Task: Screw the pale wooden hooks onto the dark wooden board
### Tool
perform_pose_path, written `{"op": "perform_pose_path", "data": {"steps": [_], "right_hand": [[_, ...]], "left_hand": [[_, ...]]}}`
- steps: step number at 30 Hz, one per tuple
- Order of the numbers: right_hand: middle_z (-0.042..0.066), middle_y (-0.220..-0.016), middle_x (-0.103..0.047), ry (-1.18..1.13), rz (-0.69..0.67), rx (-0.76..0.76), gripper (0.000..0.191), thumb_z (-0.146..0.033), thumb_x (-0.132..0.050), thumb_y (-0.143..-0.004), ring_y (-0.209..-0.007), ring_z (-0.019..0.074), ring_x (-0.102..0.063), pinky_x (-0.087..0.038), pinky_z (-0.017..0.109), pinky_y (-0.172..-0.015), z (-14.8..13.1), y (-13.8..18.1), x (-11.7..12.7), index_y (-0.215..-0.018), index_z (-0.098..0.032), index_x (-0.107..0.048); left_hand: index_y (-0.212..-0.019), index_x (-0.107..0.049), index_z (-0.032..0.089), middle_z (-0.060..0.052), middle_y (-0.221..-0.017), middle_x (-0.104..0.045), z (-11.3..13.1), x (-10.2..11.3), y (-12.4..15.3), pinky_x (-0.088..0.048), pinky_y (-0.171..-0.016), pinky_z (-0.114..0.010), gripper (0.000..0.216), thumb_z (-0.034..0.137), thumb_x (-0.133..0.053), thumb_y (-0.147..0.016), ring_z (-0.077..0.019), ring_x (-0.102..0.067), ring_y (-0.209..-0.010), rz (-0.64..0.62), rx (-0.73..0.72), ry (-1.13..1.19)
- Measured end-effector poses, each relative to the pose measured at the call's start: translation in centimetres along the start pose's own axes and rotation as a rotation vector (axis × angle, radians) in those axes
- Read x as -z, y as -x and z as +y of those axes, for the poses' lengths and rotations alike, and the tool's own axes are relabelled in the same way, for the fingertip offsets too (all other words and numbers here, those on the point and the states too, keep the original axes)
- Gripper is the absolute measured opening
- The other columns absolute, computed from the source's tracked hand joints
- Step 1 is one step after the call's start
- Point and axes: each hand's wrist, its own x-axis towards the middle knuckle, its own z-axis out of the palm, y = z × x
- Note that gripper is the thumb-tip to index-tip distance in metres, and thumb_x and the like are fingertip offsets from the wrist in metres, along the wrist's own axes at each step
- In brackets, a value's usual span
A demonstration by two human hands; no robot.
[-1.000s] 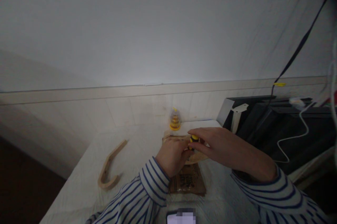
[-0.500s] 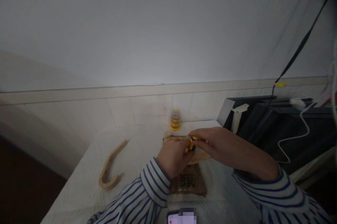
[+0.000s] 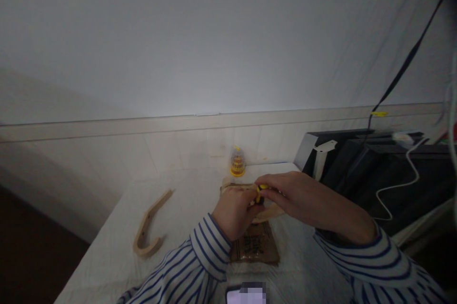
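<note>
At the middle of the table my right hand (image 3: 291, 194) pinches the handle of a small yellow-and-black screwdriver (image 3: 261, 193). Its tip is hidden. Close against it, my left hand (image 3: 233, 208) is closed on a pale wooden piece (image 3: 267, 213), whose ends show on both sides of the hands. Under them lies a brown packet (image 3: 255, 247) with dark printing. To the left, a J-shaped wooden hook (image 3: 144, 230) with holes along its shank rests on the cloth.
A clear, yellow-based bit holder (image 3: 237, 163) stands by the wall. The white-covered table (image 3: 193, 266) holds a phone (image 3: 246, 294) at its front edge. On the right are black panels (image 3: 350, 170), a white cable (image 3: 396, 187) and a hanging black strap (image 3: 407, 65).
Both hands stay at the same spot with the screwdriver and wooden piece. The right fingers have shifted only slightly around the handle.
</note>
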Motion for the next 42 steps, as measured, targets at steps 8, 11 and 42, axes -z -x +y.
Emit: {"op": "perform_pose_path", "data": {"steps": [8, 11, 42], "right_hand": [[0.004, -0.075, -0.064, 0.030, 0.020, 0.002, 0.018, -0.021, -0.043, -0.089, -0.069, 0.0166, -0.060, -0.040, 0.026, -0.062, 0.18, -0.04, -0.33, -0.085, -0.019, -0.060], [0.004, -0.076, -0.064, 0.034, 0.020, 0.010, 0.018, -0.023, -0.043, -0.090, -0.070, 0.0168, -0.060, -0.041, 0.027, -0.063, 0.28, 0.00, -0.32, -0.085, -0.019, -0.060], [0.003, -0.069, -0.063, 0.087, 0.034, -0.014, 0.020, -0.028, -0.045, -0.090, -0.064, 0.0160, -0.059, -0.039, 0.025, -0.058, 0.40, -0.16, -0.61, -0.078, -0.019, -0.058]], "left_hand": [[-0.092, -0.063, 0.018, -0.005, -0.089, -0.067, 0.03, 0.10, 0.03, -0.045, -0.076, -0.030, 0.012, 0.023, -0.058, -0.083, -0.0200, -0.061, -0.085, 0.003, -0.026, 0.036], [-0.091, -0.063, 0.018, -0.004, -0.087, -0.067, -0.06, 0.00, 0.07, -0.045, -0.076, -0.030, 0.012, 0.024, -0.059, -0.082, -0.0199, -0.061, -0.083, 0.006, -0.033, 0.018], [-0.091, -0.059, 0.017, -0.005, -0.094, -0.067, 0.34, 0.32, -0.03, -0.045, -0.084, -0.033, 0.010, 0.017, -0.054, -0.082, -0.0205, -0.061, -0.092, -0.018, -0.044, 0.005]]}}
